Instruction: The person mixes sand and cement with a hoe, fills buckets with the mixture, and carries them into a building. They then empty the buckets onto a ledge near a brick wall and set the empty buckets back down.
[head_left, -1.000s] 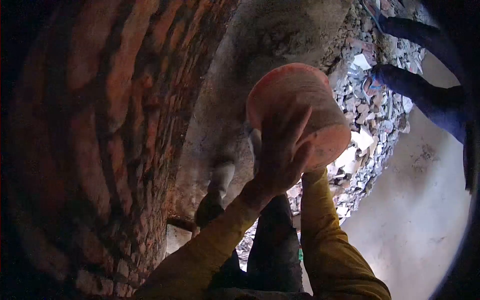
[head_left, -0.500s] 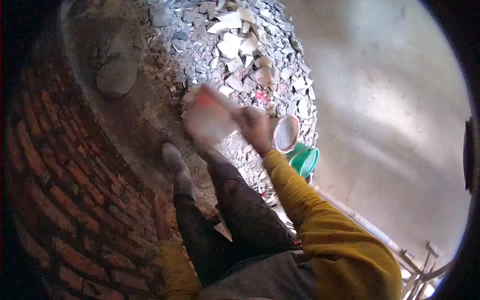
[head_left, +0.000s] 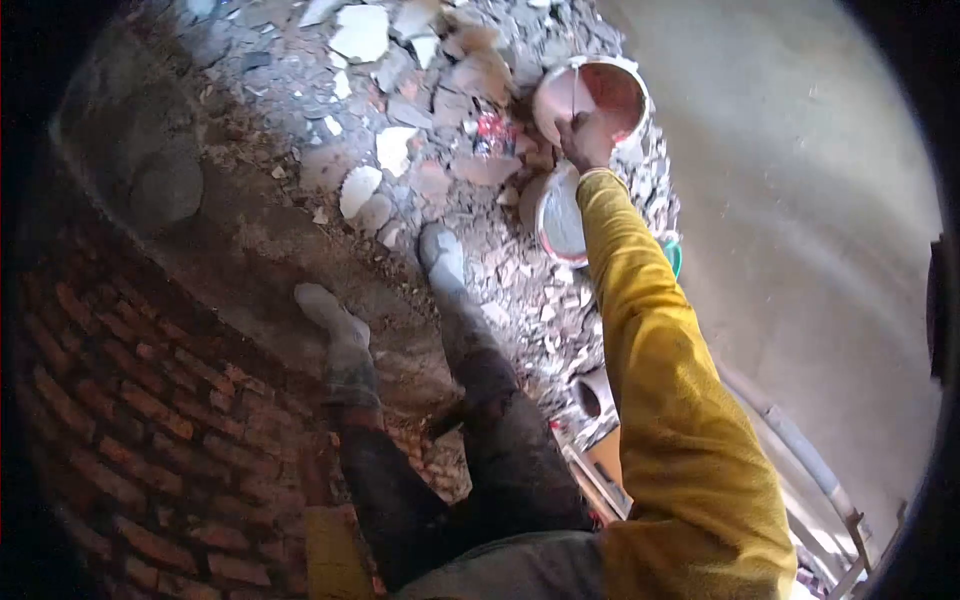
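My right hand (head_left: 588,140), at the end of a yellow sleeve, is closed at the near rim of a round bucket (head_left: 628,92). A thin light strip, which looks like the bucket's handle, runs from the far rim down to the fingers. Pinkish-white residue coats the inside. Just below stands a second bucket (head_left: 562,215) with a greyish-white surface inside its rim. Behind my sleeve, only an edge of a green bucket (head_left: 673,258) shows. My left hand (head_left: 318,470) hangs low in shadow beside the brick wall, its fingers too dark to make out.
Broken rubble (head_left: 440,110) with white shards covers the floor ahead and along the plastered wall (head_left: 790,200) at right. A brick wall (head_left: 140,430) rises at left. A short pipe piece (head_left: 592,392) lies by my leg, and a long pipe (head_left: 800,445) runs along the right wall.
The bucket in my right hand has moved from in front of my legs to the right, beside the wall. The view has shifted, and my right arm reaches farther out.
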